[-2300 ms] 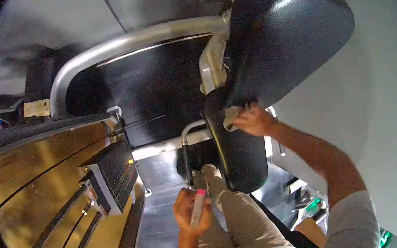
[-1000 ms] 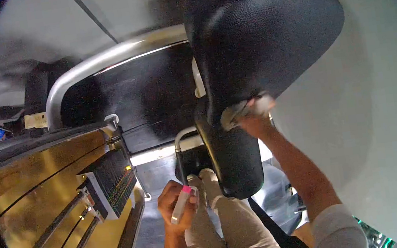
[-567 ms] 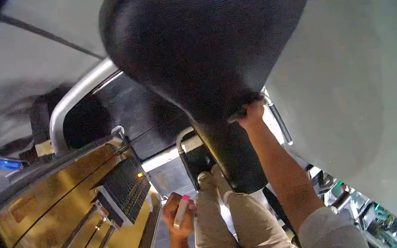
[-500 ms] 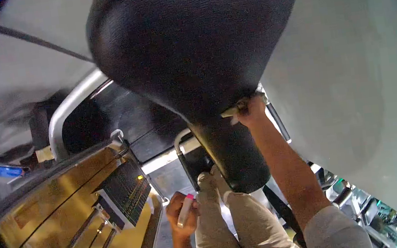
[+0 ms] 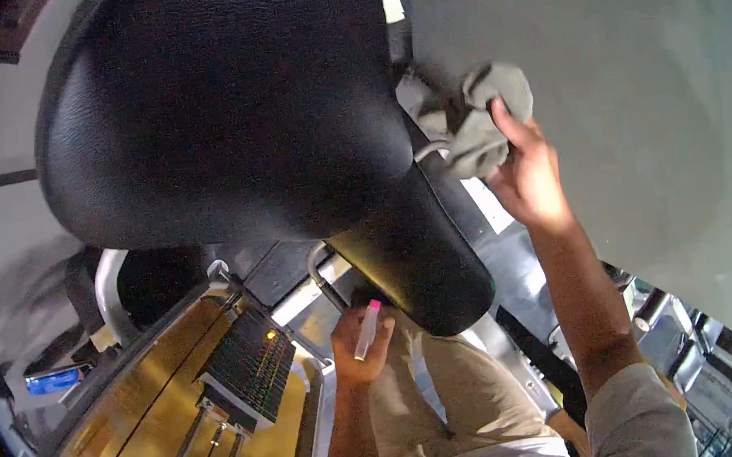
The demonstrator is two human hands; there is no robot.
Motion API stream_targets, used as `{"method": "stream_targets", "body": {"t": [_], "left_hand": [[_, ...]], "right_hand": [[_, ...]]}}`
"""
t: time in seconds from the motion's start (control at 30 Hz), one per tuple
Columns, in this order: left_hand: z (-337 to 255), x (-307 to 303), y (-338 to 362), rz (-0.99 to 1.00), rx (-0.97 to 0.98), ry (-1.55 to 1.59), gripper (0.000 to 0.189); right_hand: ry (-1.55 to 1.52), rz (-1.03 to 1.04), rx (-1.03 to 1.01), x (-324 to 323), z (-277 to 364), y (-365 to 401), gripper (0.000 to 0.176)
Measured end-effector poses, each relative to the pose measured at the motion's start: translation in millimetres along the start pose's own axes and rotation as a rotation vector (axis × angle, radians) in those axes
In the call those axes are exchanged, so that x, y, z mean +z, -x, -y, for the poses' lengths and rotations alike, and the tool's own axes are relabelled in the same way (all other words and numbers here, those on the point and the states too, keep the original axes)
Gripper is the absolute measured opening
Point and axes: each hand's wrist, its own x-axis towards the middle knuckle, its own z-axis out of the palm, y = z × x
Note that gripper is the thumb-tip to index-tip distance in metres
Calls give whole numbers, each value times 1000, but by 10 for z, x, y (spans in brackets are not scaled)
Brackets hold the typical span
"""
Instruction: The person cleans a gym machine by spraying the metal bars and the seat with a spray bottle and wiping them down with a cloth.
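My right hand (image 5: pixel 525 172) is closed on a crumpled grey cloth (image 5: pixel 492 122), raised to the right of a large black padded seat (image 5: pixel 223 109). Its thumb presses the cloth from above, and the cloth's left edge is blurred. Low in front of my body, my left hand (image 5: pixel 362 348) is wrapped round a small translucent bottle (image 5: pixel 367 331) with a pink top. That bottle is tilted and close to a black padded roller (image 5: pixel 426 267), whose rounded end is near my legs. The seat hides much of what lies beneath it.
On the left stands a black weight stack (image 5: pixel 250 361) with metal guide rods, beside a yellowish panel (image 5: pixel 136 439). A bent silver tube (image 5: pixel 114 296) rises behind it. A blue object (image 5: pixel 54 383) lies at far left. More gym equipment (image 5: pixel 701 352) stands at lower right.
My right hand has moved up and away from the pad's edge, and the cloth now shows plainly. The view has shifted, so the seat appears further left. My left hand still holds the bottle.
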Motion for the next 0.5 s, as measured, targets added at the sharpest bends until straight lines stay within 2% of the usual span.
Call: {"method": "stream_targets", "body": {"t": [0.07,0.1,0.2,0.27,0.3,0.4,0.43,0.5], "left_hand": [[96,31,-55,-31,71,-151,21],[320,47,-42,-63,44,-101,21],[352,20,-7,-35,-72,-137,20],[419,-35,14,-5,-25,-311,19],[453,-70,22,11,2,-398,19],[490,-188,86,47,-19,-316,15],[487,-250,115,82,-27,-291,15],[440,-390,148,153,-43,-246,14]], "right_hand": [[-43,-158,17,-493,-288,42,40],[2,-222,31,-754,-427,113,41],[95,-446,47,-1615,-983,392,39],[135,-599,77,-2042,-1298,670,37],[126,-656,87,-2108,-1423,823,37],[40,-793,105,-2206,-1754,1313,35],[-60,-737,171,-2339,-1923,1482,38],[-4,-796,189,-2326,-2162,1767,42]]}}
